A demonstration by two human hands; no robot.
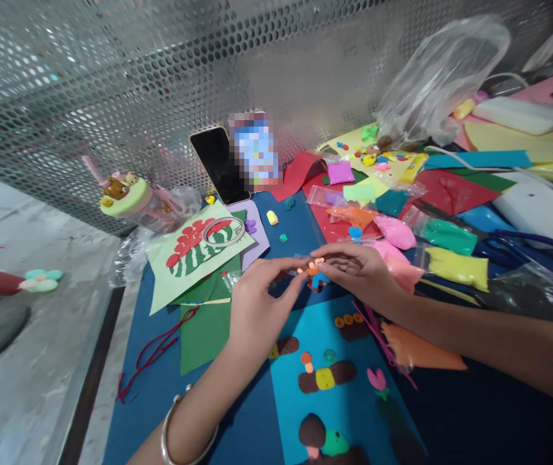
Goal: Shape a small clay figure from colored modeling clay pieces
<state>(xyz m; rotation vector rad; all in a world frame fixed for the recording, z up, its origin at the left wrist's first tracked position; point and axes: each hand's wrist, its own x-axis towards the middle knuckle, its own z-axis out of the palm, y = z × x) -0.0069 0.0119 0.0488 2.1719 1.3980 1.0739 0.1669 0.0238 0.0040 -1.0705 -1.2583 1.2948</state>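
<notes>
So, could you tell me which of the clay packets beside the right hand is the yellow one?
The yellow clay packet is the one lying farthest right, past the pink packets and just below the green packet, away from the right hand.

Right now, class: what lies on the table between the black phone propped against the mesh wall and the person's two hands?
In the head view, two small clay lumps, one yellow and one teal, lie on the dark blue sheet between the phone and the hands.

Around the light-blue card (348, 387), clay figures stud its face and an orange clay bag (421, 352) lies touching its right edge, packed clay bags (450, 258) crowd beyond it to the right, while bare dark-blue sheet (170, 400) stays open to its left.
</notes>
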